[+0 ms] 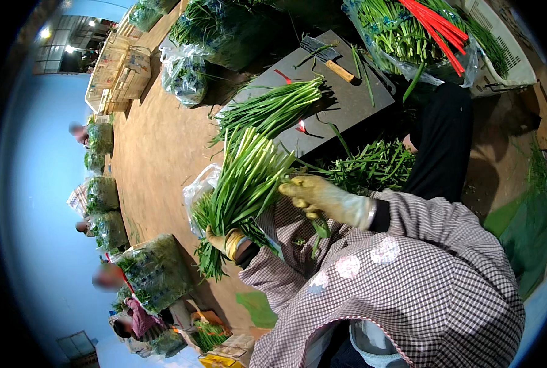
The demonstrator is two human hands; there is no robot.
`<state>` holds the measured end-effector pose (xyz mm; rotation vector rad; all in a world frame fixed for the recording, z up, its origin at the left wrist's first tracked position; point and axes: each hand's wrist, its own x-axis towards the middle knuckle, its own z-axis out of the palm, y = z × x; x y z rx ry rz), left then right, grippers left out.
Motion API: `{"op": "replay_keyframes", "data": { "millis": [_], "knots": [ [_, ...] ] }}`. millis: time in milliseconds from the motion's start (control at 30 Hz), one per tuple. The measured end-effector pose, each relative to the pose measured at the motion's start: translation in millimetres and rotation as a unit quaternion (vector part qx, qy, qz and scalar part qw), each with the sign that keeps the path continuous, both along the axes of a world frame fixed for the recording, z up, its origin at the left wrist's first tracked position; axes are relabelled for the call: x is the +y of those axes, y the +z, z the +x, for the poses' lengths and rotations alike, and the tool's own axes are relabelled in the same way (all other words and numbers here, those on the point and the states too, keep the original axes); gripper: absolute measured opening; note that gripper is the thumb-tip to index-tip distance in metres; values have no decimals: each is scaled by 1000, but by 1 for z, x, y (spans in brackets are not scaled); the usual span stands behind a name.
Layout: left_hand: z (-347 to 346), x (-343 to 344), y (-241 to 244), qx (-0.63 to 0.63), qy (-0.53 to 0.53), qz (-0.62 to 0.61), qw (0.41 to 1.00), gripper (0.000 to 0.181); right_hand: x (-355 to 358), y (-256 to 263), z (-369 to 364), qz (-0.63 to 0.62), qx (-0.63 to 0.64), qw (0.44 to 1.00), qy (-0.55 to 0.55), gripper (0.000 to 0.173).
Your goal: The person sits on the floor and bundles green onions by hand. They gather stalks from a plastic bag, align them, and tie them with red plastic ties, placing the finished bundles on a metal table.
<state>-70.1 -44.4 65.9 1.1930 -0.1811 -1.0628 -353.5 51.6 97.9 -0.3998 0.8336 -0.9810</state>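
Observation:
My left hand (pixel 230 244), in a yellowish work glove, is closed around a large bunch of long green stalks with pale ends, perhaps garlic chives (pixel 246 179). My right hand (pixel 319 198), gloved too and slightly blurred, is beside the pale ends of the bunch; a few green leaves hang below it, and its fingers are curled. Another bunch of stalks (pixel 273 106) lies on a grey board (pixel 361 106) with red strips near it. A wide metal-toothed tool with a wooden handle (pixel 342 72) lies at the board's upper part.
Loose green trimmings (pixel 370 165) lie beside my knee. A plastic-lined crate of stalks (pixel 388 37) with red strips (pixel 439 32) on top stands upper right. A plastic bag of greens (pixel 184 76) stands beyond the board. Wooden crates (pixel 119 73), bagged greens and other people are farther left.

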Motion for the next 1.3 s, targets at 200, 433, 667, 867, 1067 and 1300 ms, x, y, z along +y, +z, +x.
{"op": "replay_keyframes", "data": {
  "millis": [200, 433, 667, 867, 1067, 1300],
  "knots": [
    [-4, 1, 6, -2, 37, -29, 999, 28, -26, -19, 10, 46, -43, 998, 14, 26],
    [17, -1, -11, 50, 24, -48, 997, 23, -14, -9, -58, -94, 38, 976, -193, 24],
    [25, -4, -20, 79, -2, -33, 996, 29, 17, -37, -132, -441, 491, 676, -328, 5],
    [8, 0, -10, 53, 35, -60, 996, 20, 18, -75, -94, -244, 652, 705, 139, 64],
    [23, -3, -27, -2, -11, -119, 993, 18, -62, -19, -37, -281, 304, 908, -62, 43],
    [1, 0, -12, -18, 9, -143, 990, 25, -63, -46, -22, -276, 424, 846, -169, 20]
  ]
}}
